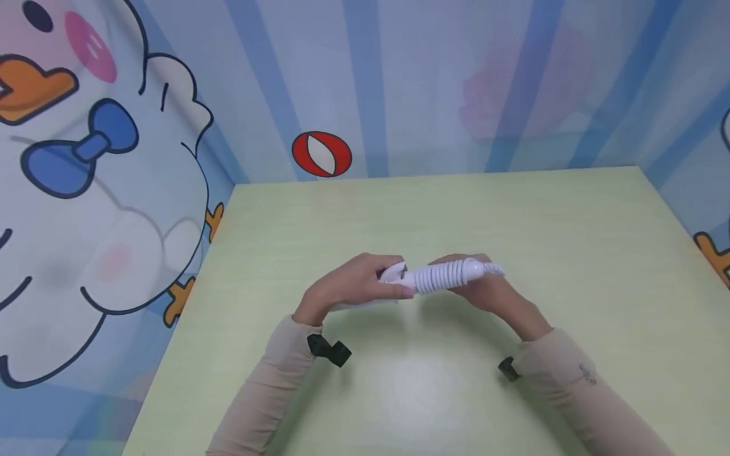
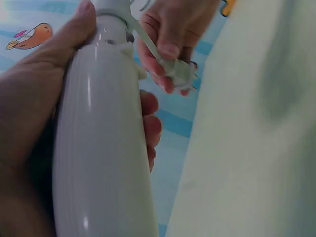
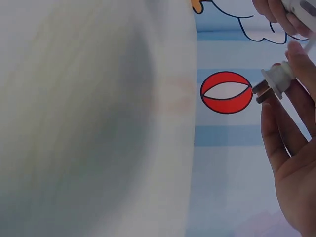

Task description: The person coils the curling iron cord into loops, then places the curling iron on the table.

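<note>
My left hand (image 1: pixel 356 278) grips a white corded hand-held appliance (image 1: pixel 393 274), its thumb lying along the near side. White cord (image 1: pixel 441 276) is wound in several turns round its right part, which ends in a tapered ribbed tip (image 1: pixel 493 269). Up close in the left wrist view, the smooth, thick body (image 2: pixel 106 143) lies in the palm, and a length of cord (image 2: pixel 147 39) runs from its far end. In the right wrist view, my right hand (image 3: pixel 296 168) pinches the white plug (image 3: pixel 279 79) between thumb and fingers, two metal prongs bared. The head view hides the plug.
Below both hands spreads a pale green tabletop (image 1: pixel 456 221). Blue striped panels (image 1: pixel 422 82) with cartoon prints rise along its back and sides. Both sleeves carry small black mounts, one at the left cuff (image 1: pixel 329 350) and one at the right cuff (image 1: pixel 509 368).
</note>
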Tool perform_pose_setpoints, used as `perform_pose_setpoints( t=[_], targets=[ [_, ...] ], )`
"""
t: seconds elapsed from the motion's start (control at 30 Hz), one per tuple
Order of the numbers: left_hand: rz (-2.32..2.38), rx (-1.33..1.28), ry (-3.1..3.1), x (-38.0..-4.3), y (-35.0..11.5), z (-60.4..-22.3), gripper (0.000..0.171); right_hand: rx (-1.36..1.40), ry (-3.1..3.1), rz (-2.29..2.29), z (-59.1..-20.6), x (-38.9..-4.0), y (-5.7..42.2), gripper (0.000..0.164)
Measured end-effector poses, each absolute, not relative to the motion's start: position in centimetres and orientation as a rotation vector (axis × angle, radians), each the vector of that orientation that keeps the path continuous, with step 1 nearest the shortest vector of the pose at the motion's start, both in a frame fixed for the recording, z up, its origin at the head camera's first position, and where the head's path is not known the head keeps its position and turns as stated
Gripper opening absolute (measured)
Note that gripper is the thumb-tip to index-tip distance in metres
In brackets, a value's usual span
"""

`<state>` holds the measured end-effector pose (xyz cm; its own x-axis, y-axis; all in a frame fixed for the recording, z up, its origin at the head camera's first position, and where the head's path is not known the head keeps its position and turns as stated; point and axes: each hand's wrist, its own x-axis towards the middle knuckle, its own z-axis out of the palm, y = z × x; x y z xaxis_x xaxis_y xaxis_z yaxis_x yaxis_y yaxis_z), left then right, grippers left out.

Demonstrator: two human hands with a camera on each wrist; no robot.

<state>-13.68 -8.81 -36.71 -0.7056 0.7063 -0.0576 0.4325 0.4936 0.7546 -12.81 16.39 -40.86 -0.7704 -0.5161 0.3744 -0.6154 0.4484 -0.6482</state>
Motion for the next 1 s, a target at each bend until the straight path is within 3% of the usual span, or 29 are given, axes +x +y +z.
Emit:
perform_pose_setpoints(
  t=[0.2,0.47,1.0],
  targets=[
    [0.853,1.11,2.398,-13.4,-8.1,-37.4,0.036,1.41,-2.47,1.078,-39.8,-13.5,17.9,0.028],
    [0.547,1.198,2.516,-12.8,-6.7,-39.6,0.041,1.557,-2.513,0.646,-39.9,-14.5,18.0,0.014],
    [0.316,1.123,2.679,-13.4,-4.5,-43.7,0.042,1.427,-2.567,0.416,-43.3,-15.7,17.1,0.013]
  ],
)
